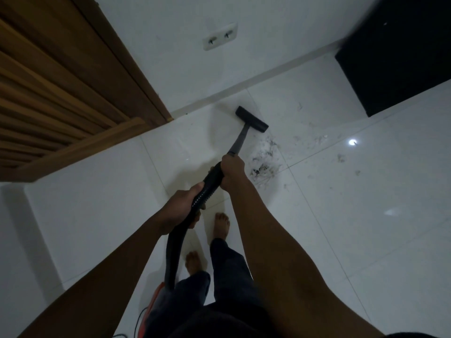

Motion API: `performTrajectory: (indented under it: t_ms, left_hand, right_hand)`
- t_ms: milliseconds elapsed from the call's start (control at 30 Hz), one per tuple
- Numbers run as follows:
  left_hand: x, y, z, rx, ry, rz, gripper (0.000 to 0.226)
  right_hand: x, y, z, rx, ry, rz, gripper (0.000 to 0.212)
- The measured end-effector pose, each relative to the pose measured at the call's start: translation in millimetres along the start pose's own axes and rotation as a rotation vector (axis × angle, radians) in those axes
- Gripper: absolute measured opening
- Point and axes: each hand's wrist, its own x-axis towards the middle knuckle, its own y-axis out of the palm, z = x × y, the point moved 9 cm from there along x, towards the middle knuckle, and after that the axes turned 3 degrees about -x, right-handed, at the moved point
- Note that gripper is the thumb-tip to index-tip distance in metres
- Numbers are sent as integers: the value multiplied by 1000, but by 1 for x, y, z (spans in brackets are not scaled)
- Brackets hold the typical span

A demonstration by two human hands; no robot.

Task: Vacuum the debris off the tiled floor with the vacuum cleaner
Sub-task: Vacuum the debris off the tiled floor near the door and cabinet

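Head view: we look down past both bare arms at a white tiled floor (341, 215); everything below is placed relative to the floor nozzle.
Floor nozzle (251, 119): black, flat on the tiles, close to the base of the white wall (170, 57); its black tube (238, 142) slants back from it toward us.
Right hand (231, 175): our grip is closed around the tube's lower end where the hose joins, just behind the nozzle.
Left hand (181, 207): our grip is closed around the black ribbed hose (207, 189), further back from the nozzle than the right hand.
Hose run: it curves down from the left hand to a red-orange vacuum body (153, 306), well behind the nozzle and partly hidden by our legs.
Debris (264, 158): a heap of grey-white scraps just behind and to the right of the nozzle, not touching it; thinner bits scattered further right.
Feet (221, 225): bare, behind the hands.
Wooden door (61, 93): left of the nozzle.
Wall socket (219, 36): on the wall beyond the nozzle.
Black cabinet (400, 57): far right of the nozzle.
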Motion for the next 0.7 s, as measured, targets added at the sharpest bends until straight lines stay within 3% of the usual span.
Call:
performTrajectory:
  t_ms: [333, 533, 700]
  left_hand:
    - [25, 20, -39, -15, 72, -65, 62]
    - [8, 18, -38, 7, 118, 57, 55]
    - [2, 26, -35, 10, 136, 85, 53]
  right_hand:
    - [15, -14, 41, 59, -37, -24, 31]
    - [-4, -20, 28, 164, 39, 42, 43]
    - [-17, -24, 28, 142, 67, 54, 33]
